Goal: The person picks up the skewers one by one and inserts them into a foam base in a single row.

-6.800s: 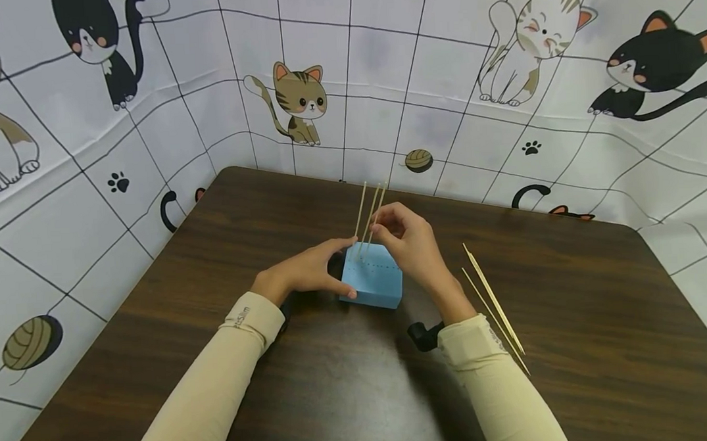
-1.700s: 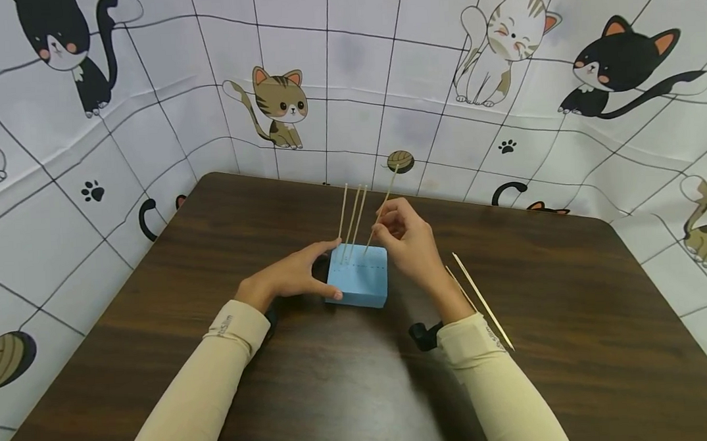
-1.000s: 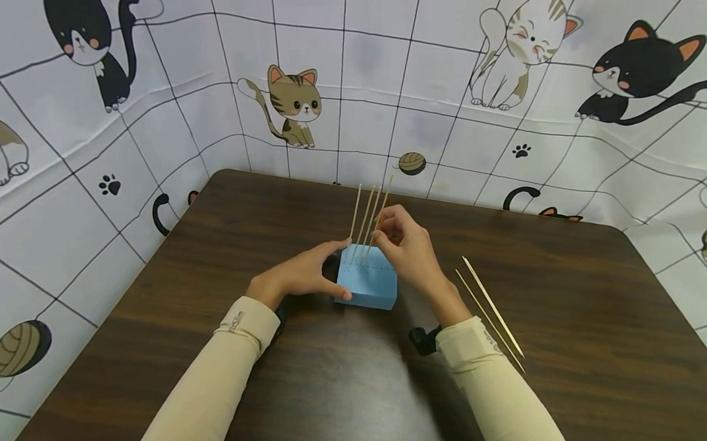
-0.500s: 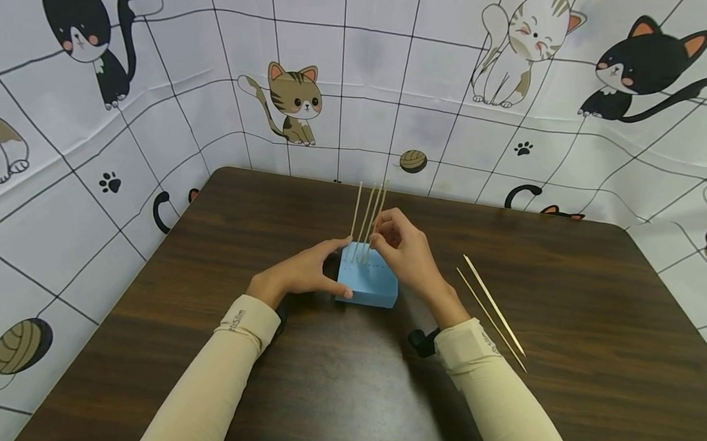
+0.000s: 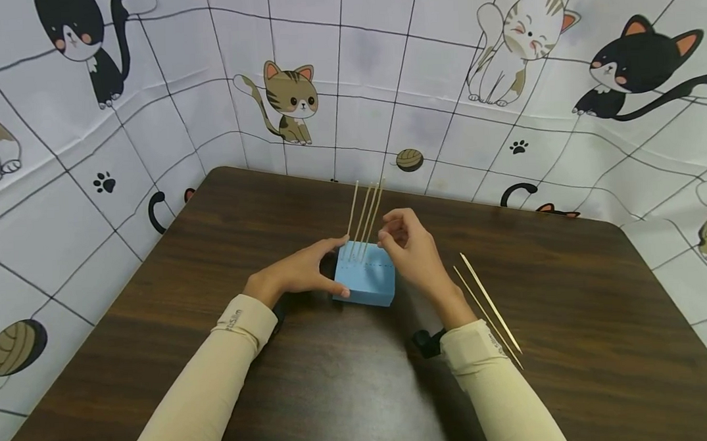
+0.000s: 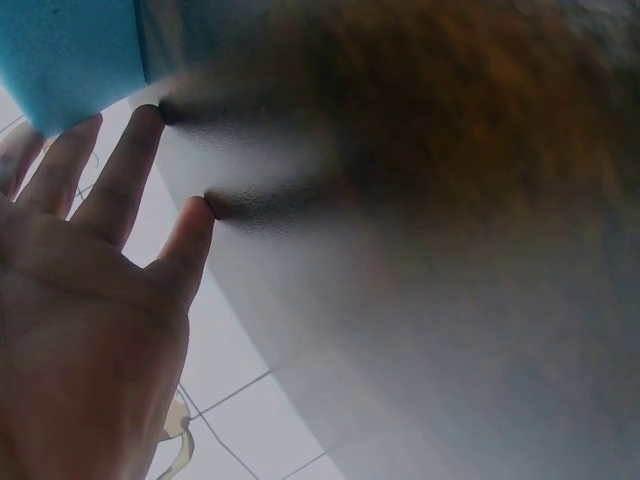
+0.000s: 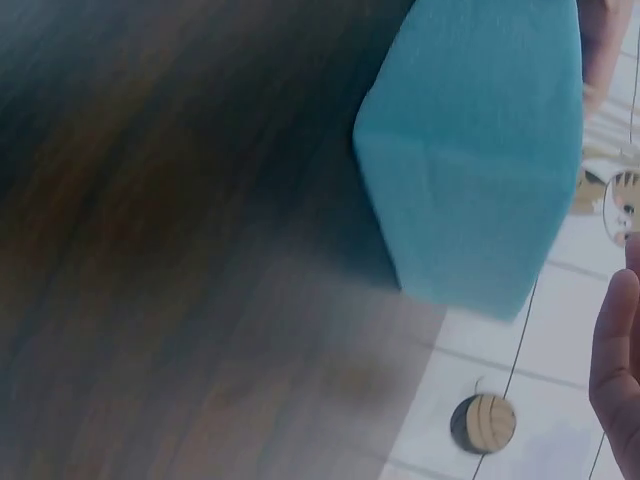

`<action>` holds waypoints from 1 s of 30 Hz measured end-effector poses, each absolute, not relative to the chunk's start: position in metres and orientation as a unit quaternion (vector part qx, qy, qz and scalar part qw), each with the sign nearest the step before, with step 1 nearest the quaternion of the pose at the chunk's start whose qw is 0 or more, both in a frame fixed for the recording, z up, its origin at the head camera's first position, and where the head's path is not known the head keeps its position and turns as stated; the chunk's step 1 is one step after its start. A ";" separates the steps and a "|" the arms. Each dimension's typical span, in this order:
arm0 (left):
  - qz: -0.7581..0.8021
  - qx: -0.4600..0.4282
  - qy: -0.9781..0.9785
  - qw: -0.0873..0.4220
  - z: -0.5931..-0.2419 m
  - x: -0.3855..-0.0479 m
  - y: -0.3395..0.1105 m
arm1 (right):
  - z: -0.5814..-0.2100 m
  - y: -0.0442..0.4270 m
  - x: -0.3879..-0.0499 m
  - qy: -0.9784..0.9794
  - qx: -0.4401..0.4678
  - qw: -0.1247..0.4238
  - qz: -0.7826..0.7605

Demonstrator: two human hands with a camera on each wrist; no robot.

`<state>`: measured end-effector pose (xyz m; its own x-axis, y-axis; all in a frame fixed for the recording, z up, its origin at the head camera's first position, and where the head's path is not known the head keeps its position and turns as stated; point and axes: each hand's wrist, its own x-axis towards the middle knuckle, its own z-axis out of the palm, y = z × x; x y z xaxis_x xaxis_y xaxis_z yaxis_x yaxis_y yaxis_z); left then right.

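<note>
A blue foam block point(image 5: 365, 286) with a dotted line of small holes sits on the dark wooden table. Several thin bamboo skewers point(image 5: 353, 211) stand in its left part, leaning slightly right. My left hand point(image 5: 296, 270) grips the block's left side, thumb at the front and fingers toward the back. In the left wrist view its fingers touch the block point(image 6: 70, 60). My right hand point(image 5: 412, 247) hovers just right of the skewers, fingers loosely bent, with nothing visible between them. In the right wrist view the block point(image 7: 470, 150) is near, and fingers point(image 7: 615, 335) show at the right edge.
A few loose skewers point(image 5: 490, 303) lie on the table point(image 5: 583, 316) to the right, beside my right forearm. A white cloth wall point(image 5: 370, 68) printed with cats and grid lines rises behind the table's far and left edges.
My right hand brought another skewer to the block and pushed it in beside the others. Now the fingers have let go and moved slightly right. The left hand stays on the block.
</note>
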<state>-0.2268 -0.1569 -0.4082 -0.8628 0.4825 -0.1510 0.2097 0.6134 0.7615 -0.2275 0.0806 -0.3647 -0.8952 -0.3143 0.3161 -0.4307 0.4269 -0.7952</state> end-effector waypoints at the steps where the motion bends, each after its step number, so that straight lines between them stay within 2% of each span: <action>1: 0.394 0.196 0.881 0.173 -0.408 -0.227 -0.157 | -0.365 0.085 -0.228 -0.843 0.215 0.058 0.490; 19: 0.397 0.218 0.877 0.163 -0.411 -0.226 -0.157 | -0.379 0.179 -0.218 -0.906 0.092 0.002 0.413; 25: 0.395 0.215 0.878 0.161 -0.413 -0.227 -0.159 | -0.384 0.204 -0.212 -0.922 0.070 -0.007 0.381; 30: 0.396 0.216 0.877 0.165 -0.411 -0.227 -0.159 | -0.386 0.225 -0.206 -0.931 0.061 -0.040 0.358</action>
